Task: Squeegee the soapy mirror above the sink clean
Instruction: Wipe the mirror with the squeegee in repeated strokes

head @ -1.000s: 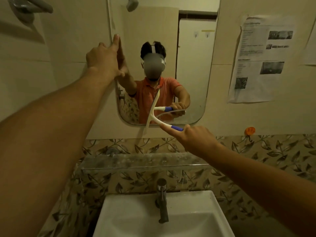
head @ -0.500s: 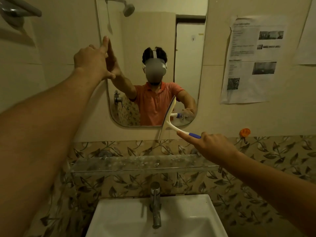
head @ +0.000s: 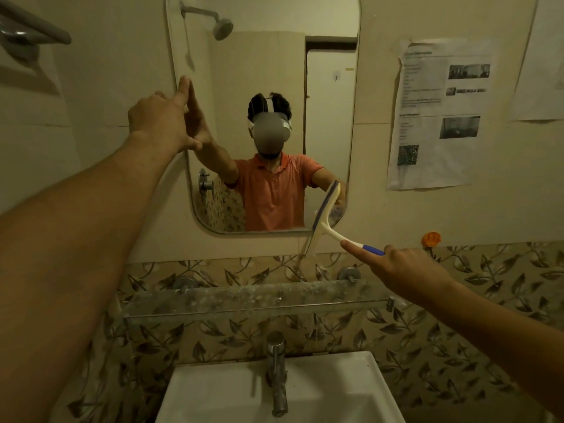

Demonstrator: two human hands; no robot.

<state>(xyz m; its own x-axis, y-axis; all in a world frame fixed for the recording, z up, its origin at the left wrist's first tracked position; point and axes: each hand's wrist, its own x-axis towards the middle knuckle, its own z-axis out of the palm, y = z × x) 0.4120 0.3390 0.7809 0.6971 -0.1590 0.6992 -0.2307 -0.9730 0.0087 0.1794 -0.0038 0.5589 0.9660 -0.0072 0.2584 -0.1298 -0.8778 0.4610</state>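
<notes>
Right now my left hand is raised to the left edge of the wall mirror, with the forefinger straight and its tip against the glass. It has hold of nothing, and the thumb sticks out to the side lower down. My right hand reaches forward below the mirror's lower right corner and grips the blue end of the squeegee. The forefinger is laid straight along the white handle while the other fingers curl round it. The squeegee's blade lies tilted against the glass in that lower right corner. Its upper end leans right, towards the mirror's edge, and its lower end hangs past the bottom rim onto the plain wall. A hazy, wet-looking patch shows on the glass just right of the blade. Below the mirror a spotted glass shelf is fixed across the leaf-patterned tiles, and under it a chrome tap stands at the back of the white sink. A printed sheet is stuck to the wall right of the mirror, with a small orange hook beneath it. A grey rail juts out at the upper left.
</notes>
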